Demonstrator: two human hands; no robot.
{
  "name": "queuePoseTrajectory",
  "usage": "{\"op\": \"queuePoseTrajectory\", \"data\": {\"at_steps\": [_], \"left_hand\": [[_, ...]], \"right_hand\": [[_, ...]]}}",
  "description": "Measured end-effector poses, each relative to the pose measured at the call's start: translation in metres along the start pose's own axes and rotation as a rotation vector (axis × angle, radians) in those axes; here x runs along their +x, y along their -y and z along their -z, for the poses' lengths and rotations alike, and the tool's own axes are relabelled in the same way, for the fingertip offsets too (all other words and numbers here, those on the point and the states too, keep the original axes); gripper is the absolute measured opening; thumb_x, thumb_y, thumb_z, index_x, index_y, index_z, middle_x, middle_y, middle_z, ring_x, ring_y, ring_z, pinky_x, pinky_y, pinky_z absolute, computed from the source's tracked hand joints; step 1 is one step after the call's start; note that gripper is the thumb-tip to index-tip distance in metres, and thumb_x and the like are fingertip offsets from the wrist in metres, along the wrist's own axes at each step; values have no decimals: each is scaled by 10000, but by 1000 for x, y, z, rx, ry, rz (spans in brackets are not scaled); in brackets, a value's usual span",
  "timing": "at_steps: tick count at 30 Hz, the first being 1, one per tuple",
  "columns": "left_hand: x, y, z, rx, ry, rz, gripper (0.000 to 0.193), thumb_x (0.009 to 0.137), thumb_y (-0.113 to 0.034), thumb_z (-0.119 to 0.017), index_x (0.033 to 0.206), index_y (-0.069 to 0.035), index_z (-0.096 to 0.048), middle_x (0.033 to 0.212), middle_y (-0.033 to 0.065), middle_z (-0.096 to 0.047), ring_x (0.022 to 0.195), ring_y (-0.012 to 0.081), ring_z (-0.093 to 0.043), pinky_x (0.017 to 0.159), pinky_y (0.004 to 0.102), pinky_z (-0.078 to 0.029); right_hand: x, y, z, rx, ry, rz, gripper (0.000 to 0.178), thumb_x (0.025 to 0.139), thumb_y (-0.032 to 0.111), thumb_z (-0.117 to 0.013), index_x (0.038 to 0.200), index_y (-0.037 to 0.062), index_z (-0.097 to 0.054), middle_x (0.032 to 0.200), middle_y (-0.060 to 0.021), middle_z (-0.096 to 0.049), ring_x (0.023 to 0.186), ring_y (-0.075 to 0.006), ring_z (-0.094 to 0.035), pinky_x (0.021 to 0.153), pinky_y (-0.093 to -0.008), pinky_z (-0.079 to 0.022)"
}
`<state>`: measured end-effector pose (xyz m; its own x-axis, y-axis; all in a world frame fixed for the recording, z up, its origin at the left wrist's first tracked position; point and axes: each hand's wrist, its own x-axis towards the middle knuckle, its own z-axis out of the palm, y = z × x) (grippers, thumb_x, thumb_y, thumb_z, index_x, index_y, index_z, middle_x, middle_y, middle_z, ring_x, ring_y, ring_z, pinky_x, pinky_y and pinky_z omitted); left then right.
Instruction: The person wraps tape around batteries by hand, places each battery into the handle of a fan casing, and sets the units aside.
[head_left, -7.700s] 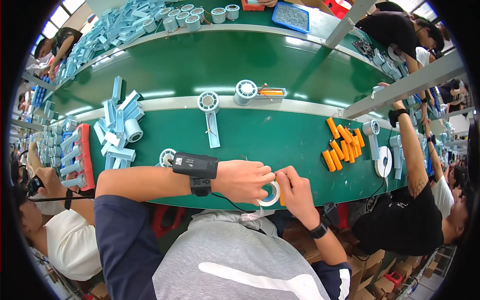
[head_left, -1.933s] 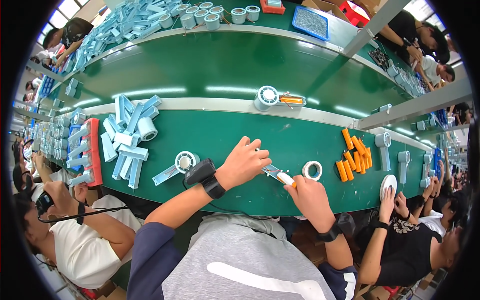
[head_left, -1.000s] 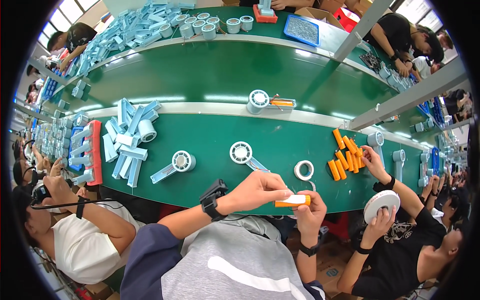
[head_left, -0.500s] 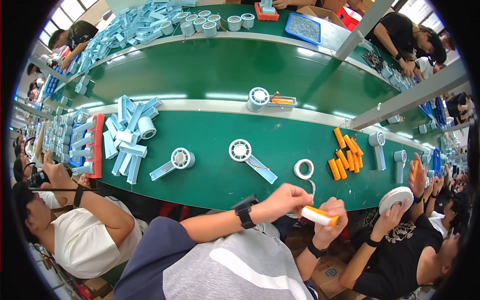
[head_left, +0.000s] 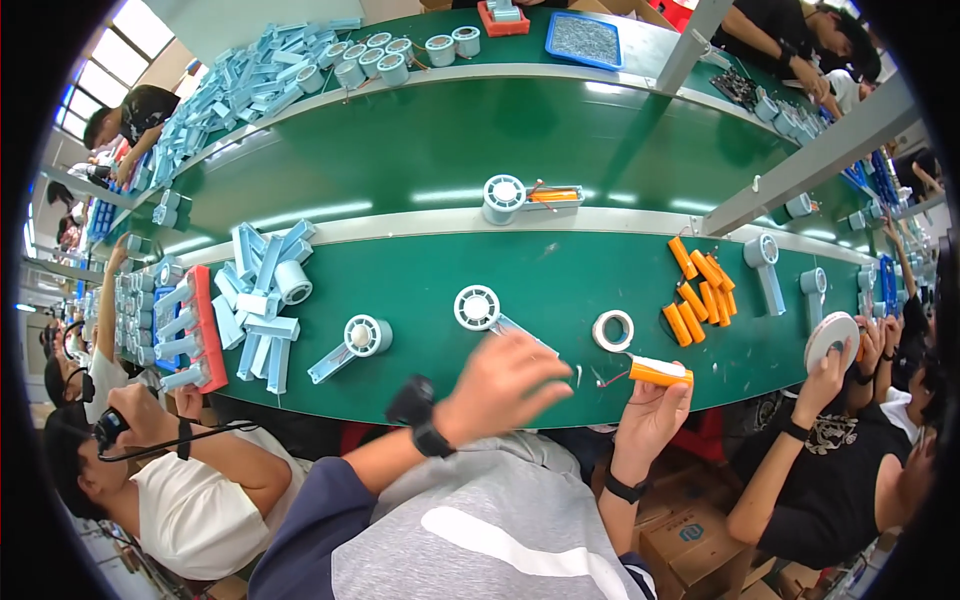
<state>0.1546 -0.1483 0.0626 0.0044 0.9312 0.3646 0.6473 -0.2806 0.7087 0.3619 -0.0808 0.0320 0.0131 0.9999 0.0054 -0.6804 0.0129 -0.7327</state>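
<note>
My right hand (head_left: 655, 412) holds an orange cylindrical battery (head_left: 662, 373) between thumb and fingers, just past the table's near edge. A white strip lies along the battery's upper side, and thin red wires stick out of its left end. My left hand (head_left: 505, 378) is empty with its fingers apart, over the light-blue handle of a small fan (head_left: 477, 308). The hand hides much of that handle; whether it touches is unclear. Close to the battery, a roll of white tape (head_left: 613, 331) lies on the green table.
Several orange batteries (head_left: 700, 290) lie right of the tape. Another fan (head_left: 367, 336) and a heap of light-blue housings (head_left: 268, 275) are to the left, beside a red rack (head_left: 205, 325). Beyond runs a green belt (head_left: 400, 150) carrying a fan (head_left: 504, 198). Co-workers sit on both sides.
My left hand has left the battery and moved left over the fan's handle, its fingers spreading. My right hand has moved forward and turned the battery, so more orange and the wires show.
</note>
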Motion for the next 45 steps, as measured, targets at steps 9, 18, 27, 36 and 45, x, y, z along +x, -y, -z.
{"op": "queuePoseTrajectory", "data": {"at_steps": [9,18,27,36,45], "left_hand": [[20,72,33,376,306,-131,488,721,-246,-838,1180,-182,-682,1295,35,-586,1268,287,-469,1057,457,-365],[37,24,1,-52,219,-252,561,708,-206,-851,1234,-172,-661,1214,10,-642,1195,248,-540,1027,421,-394],[31,20,-6,-499,258,281,820,730,-222,-865,1442,-106,-474,1000,33,-705,1028,211,-629,943,356,-457],[35,12,33,-145,82,9,832,724,-265,-861,1430,-75,-462,1168,82,-649,1138,295,-566,1012,423,-426],[8,40,34,234,161,-93,671,720,-259,-857,1309,-94,-582,1281,85,-596,1215,317,-508,1043,449,-397]], "right_hand": [[-2,-23,-9,-133,-151,-148,281,1008,269,-607,1138,24,-558,928,-42,-633,807,-99,-632,702,-230,-538],[-8,-29,3,162,3,-887,264,1044,272,-538,1061,11,-566,822,-53,-650,590,-120,-606,582,-258,-535],[-19,-15,-27,-438,125,-270,222,1023,176,-550,1135,-6,-612,1005,-75,-632,833,-145,-641,716,-281,-532],[-5,-21,-14,-443,227,-160,144,988,16,-539,1094,-18,-630,957,-51,-596,784,-107,-566,690,-258,-468],[-2,-23,-13,-607,248,-196,119,1006,67,-557,1041,-24,-625,864,-37,-585,677,-105,-534,588,-239,-427]]}}
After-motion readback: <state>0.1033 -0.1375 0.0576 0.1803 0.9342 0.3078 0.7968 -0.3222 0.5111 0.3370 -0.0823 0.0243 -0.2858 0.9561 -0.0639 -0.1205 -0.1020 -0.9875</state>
